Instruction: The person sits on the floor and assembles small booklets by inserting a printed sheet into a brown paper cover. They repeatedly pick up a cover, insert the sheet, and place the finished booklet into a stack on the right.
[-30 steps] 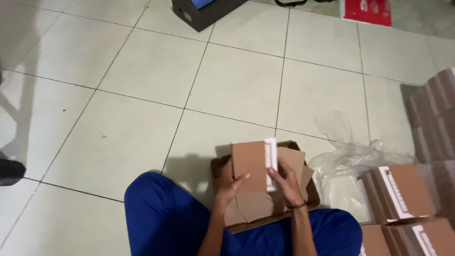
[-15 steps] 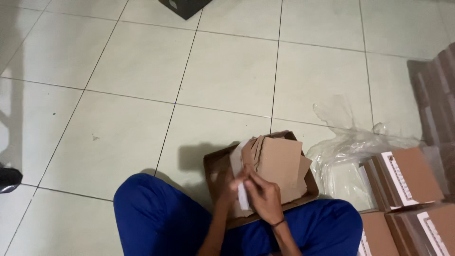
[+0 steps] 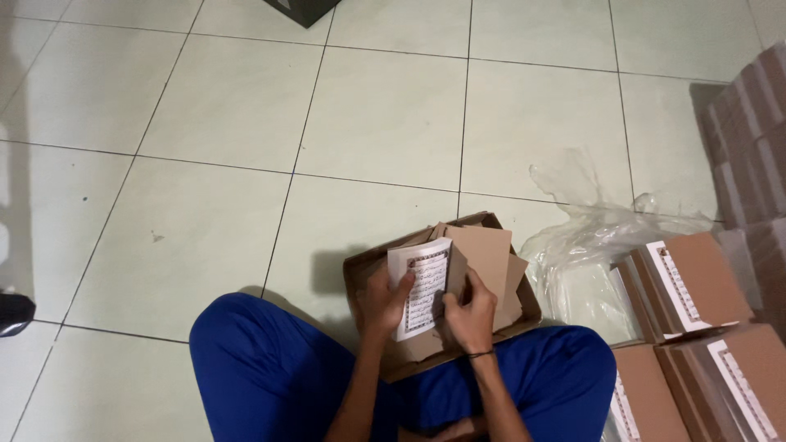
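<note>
I sit cross-legged in blue trousers on a tiled floor. Both hands hold a small book (image 3: 422, 286) open in front of me; its white printed page with a dark border faces up. My left hand (image 3: 385, 301) grips the page's left edge. My right hand (image 3: 471, 315) holds the brown cardboard cover (image 3: 483, 258), folded back to the right. Under the book lies an open shallow cardboard box (image 3: 364, 266) resting against my legs.
A crumpled clear plastic bag (image 3: 585, 245) lies right of the box. Brown books with white spine labels (image 3: 684, 282) are stacked at the right, with taller stacks (image 3: 749, 139) behind. A dark box corner (image 3: 301, 10) shows at the top, a dark shoe (image 3: 15, 313) at left.
The book was held shut with its brown cover up a second ago; since then I turned it and opened it, so a white printed page now shows. The view shifted slightly.
</note>
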